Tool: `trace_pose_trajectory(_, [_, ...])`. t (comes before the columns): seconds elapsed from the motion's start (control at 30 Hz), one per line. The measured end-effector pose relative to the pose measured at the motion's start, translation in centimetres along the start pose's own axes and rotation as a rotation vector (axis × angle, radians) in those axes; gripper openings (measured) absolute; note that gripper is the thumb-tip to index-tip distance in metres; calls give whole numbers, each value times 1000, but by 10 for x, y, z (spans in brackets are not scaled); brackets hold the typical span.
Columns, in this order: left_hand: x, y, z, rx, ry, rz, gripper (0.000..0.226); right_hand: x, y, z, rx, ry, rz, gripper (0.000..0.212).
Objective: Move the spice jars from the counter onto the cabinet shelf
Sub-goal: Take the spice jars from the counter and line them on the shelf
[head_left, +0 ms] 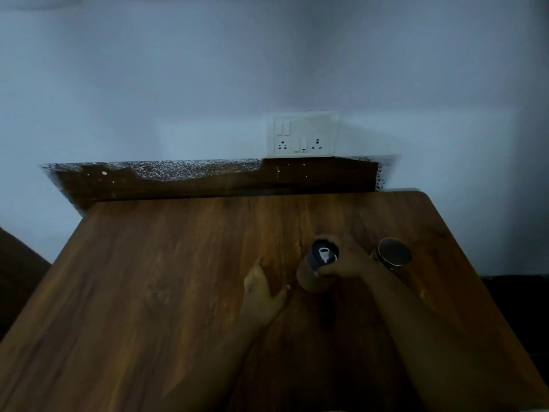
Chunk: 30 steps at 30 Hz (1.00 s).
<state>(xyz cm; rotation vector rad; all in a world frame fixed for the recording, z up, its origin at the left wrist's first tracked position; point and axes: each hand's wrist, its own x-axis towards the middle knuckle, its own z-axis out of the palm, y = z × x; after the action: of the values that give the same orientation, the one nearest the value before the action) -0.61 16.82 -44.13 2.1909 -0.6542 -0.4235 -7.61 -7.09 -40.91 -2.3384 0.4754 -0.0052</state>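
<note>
A spice jar [312, 279] with a dark blue lid and brownish body stands right of centre on the wooden counter [166, 278]. My right hand [346, 261] wraps around it just below the lid. A second jar [393, 253] with a dark round metal-rimmed lid stands just to the right, behind my right wrist. My left hand [261, 288] rests flat on the wood left of the held jar, fingers spread, holding nothing. No cabinet shelf is in view.
A pale wall rises behind the counter, with a white switch-and-socket plate [301, 135] above a dark speckled backsplash strip [208, 176]. The counter's right edge slopes down beside the second jar. A dark shape sits at the far left edge [17, 269].
</note>
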Motion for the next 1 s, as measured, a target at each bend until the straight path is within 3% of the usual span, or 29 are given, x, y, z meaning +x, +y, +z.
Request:
trace_pose_trajectory(0.17, [-1,35,-4,-484,-211,-170,87,-6,-37,-46,150,13,-97,85])
trace_pose_trajectory(0.27, [0,47,-10,-699,-306,-133,99,-9,-54,-67,245,41,-133,78])
trace_pose_trajectory(0.4, [5,60,-15,-885,-287,-74,110,-13,-66,-79,341,65,-117,68])
trace_pose_trajectory(0.57, [4,72,-22,-918,-271,-22,105,-19,-82,-79,384,72,-97,73])
trace_pose_trajectory(0.67, [3,71,-22,-974,-287,-4,88,-20,-88,-78,412,85,-85,69])
trace_pose_trajectory(0.83, [4,71,-24,-1095,-307,-47,57,-17,-95,-69,450,171,-26,86])
trace_pose_trajectory(1.0, [2,82,-21,-1052,-167,-120,66,-12,-91,-57,333,168,52,85])
